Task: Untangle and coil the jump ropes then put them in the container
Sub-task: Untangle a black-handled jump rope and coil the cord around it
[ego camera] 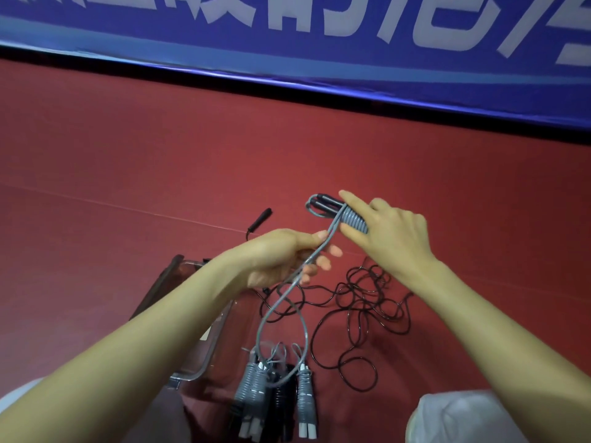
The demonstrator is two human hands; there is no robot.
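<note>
right hand (393,231) gripping tightly coiled, ribbed-looking grey jump rope (353,220) held above the floor, left hand (281,254) pinching its smooth loose cord, thin black rope (361,302) tangled on matte red floor (160,155), clear plastic container (195,356) just left

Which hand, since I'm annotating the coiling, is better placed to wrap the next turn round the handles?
Likely the left: the left hand grips the loose grey cord just below the bundle, while the right hand is busy holding the wound handles steady.
</note>
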